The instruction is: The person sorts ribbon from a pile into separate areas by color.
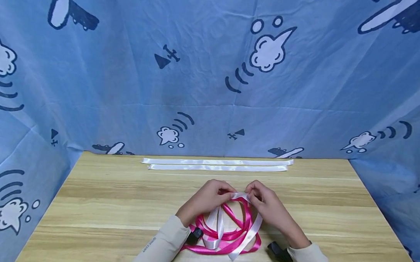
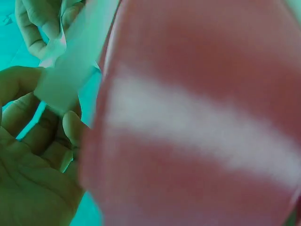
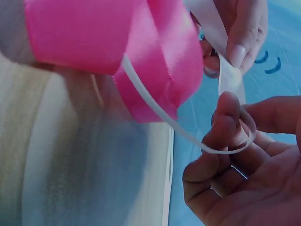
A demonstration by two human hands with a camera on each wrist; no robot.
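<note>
A short stretch of white satin ribbon (image 1: pixel 240 195) runs between the two hands. My left hand (image 1: pixel 212 194) pinches it between thumb and fingers. A little to the right, my right hand (image 1: pixel 266 202) pinches the same white ribbon, which curls in a thin loop round its fingertips in the right wrist view. Below the hands, a white tail (image 1: pixel 246 237) slants down to a pointed end. Loops of pink ribbon (image 1: pixel 259 243) lie in rings between the forearms, with another white strand (image 1: pixel 212 243) across them. Close to the left wrist camera, pink ribbon (image 2: pixel 197 117) is blurred and covers much of the view.
Two white ribbon strips (image 1: pixel 214 161) lie side by side along the back of the wooden table (image 1: pixel 111 196). A blue printed cloth (image 1: pixel 201 77) hangs behind the table and at its sides. Dark wrist cameras (image 1: pixel 279 252) sit at both cuffs.
</note>
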